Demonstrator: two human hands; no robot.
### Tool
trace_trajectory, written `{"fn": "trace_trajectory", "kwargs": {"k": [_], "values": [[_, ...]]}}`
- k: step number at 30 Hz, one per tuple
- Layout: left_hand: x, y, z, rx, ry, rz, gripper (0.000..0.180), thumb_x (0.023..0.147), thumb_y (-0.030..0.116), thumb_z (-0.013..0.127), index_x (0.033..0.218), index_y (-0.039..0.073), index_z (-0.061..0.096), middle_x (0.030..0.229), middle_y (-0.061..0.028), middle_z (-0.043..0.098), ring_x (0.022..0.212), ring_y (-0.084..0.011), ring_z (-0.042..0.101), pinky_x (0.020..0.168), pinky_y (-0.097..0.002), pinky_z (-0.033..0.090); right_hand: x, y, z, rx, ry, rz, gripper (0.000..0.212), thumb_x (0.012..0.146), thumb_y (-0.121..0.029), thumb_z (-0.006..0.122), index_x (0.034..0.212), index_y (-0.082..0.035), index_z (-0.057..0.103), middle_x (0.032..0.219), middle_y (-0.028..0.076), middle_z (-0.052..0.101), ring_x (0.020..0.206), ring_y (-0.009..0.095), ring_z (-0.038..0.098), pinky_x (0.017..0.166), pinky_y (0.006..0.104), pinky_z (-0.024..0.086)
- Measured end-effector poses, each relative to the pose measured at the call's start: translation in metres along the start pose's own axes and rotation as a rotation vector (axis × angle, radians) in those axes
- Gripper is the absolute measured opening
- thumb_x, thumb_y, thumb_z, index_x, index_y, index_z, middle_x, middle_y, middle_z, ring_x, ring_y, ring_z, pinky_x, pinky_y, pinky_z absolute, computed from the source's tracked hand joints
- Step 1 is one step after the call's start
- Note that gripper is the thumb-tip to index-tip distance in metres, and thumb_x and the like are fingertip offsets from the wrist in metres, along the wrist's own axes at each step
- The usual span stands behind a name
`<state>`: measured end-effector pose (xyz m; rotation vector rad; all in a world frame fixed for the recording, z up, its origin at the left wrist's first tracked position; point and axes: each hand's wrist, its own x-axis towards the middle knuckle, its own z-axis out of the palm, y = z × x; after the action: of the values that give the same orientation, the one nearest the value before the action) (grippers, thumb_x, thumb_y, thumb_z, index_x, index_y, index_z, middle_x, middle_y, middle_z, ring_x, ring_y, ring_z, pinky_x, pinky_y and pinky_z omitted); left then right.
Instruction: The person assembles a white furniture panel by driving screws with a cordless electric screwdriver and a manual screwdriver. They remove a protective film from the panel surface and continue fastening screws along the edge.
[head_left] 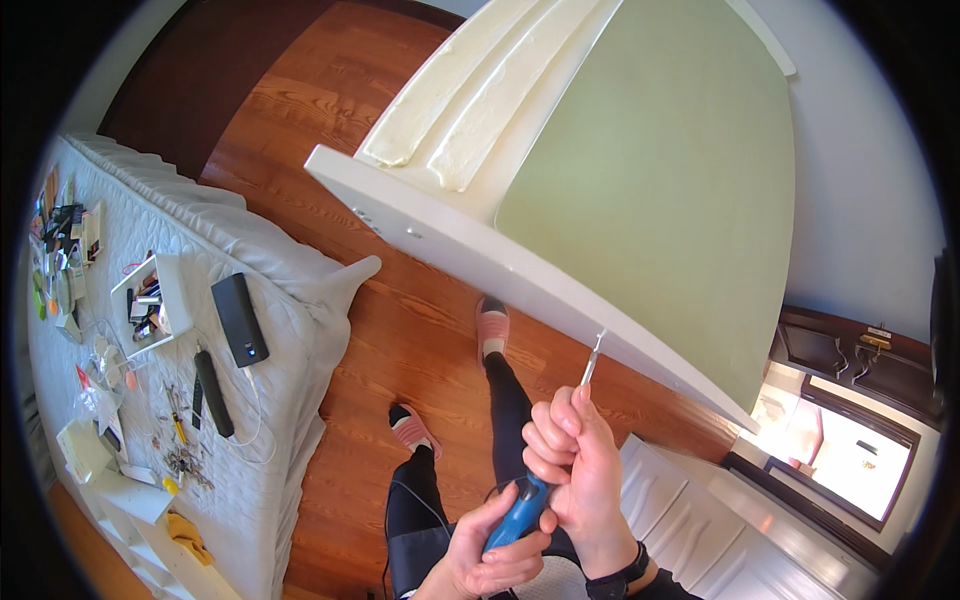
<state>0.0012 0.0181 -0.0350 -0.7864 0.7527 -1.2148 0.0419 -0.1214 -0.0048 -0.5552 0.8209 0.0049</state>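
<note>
In my left hand (478,553) is the blue handle of a power screwdriver (517,518), gripped near its black switch. My right hand (580,470) is closed around the front of the same tool, with its fingers on the silver shaft (591,368). The shaft's tip reaches up to the white edge board (480,250) of a large furniture piece; whether a screw sits at the tip is too small to tell. Beside that board lies a pale green panel (660,190), with cream raised strips (480,110) to its left. Small metal fittings show on the board's left part.
A bed with a white quilted cover (300,330) stands at the left. On it lie a black power bank (240,318), a white box (172,290) of small items, a yellow-handled screwdriver (178,425) and loose screws (185,465). White ridged panels (700,530) are at the lower right.
</note>
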Motion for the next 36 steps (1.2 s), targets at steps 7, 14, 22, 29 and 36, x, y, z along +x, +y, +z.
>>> {"fn": "trace_trajectory", "kwargs": {"k": [7, 14, 22, 29, 36], "values": [[0.000, -0.007, 0.017, 0.680, 0.473, 0.257, 0.049, 0.100, 0.041, 0.044, 0.100, -0.006, 0.058, 0.048, 0.0016, 0.042, 0.035, -0.0063, 0.036, 0.035, -0.0203, 0.026, 0.007, -0.005, -0.019, 0.071, -0.155, 0.138, 0.044, 0.102, -0.044, 0.040, 0.071, -0.014, 0.037, 0.060, -0.006, 0.025, 0.051, 0.005, 0.018, 0.043, 0.0210, 0.016], [0.019, -0.024, 0.019, 2.076, 0.928, 0.941, 0.020, 0.087, 0.011, 0.065, 0.097, -0.005, 0.061, 0.060, -0.0042, 0.059, 0.052, -0.0075, 0.054, 0.050, -0.0219, 0.042, -0.011, 0.012, -0.014, -0.237, -0.011, -0.070, 0.041, 0.106, -0.039, 0.025, 0.103, -0.004, 0.046, 0.086, 0.006, 0.050, 0.086, 0.016, 0.052, 0.089, 0.0335, 0.043], [-0.005, -0.013, 0.030, 0.907, 0.498, 0.405, 0.028, 0.096, 0.025, 0.057, 0.083, 0.000, 0.056, 0.056, -0.0028, 0.049, 0.043, -0.0067, 0.042, 0.040, -0.0183, 0.027, -0.034, 0.027, -0.003, -0.404, 0.052, -0.085, 0.038, 0.107, -0.027, 0.026, 0.085, -0.005, 0.046, 0.069, 0.002, 0.043, 0.064, 0.011, 0.046, 0.083, 0.0317, 0.046], [-0.007, -0.002, 0.012, 0.866, 0.534, 0.401, 0.011, 0.088, 0.010, 0.064, 0.083, 0.001, 0.061, 0.056, -0.0048, 0.050, 0.039, -0.0074, 0.042, 0.037, -0.0211, 0.026, -0.030, 0.030, -0.020, -0.251, 0.024, 0.063, 0.050, 0.105, -0.044, 0.024, 0.072, -0.011, 0.040, 0.057, -0.001, 0.038, 0.050, 0.009, 0.034, 0.069, 0.0310, 0.041], [0.012, -0.026, 0.023, 1.828, 1.044, 0.741, 0.015, 0.074, 0.009, 0.078, 0.082, 0.000, 0.069, 0.076, -0.0007, 0.069, 0.070, -0.0099, 0.065, 0.065, -0.0210, 0.050, 0.008, 0.047, -0.053, 0.504, -0.724, 0.179, 0.053, 0.103, -0.051, 0.025, 0.066, -0.015, 0.040, 0.056, -0.005, 0.036, 0.053, 0.009, 0.033, 0.077, 0.0308, 0.039]]}}
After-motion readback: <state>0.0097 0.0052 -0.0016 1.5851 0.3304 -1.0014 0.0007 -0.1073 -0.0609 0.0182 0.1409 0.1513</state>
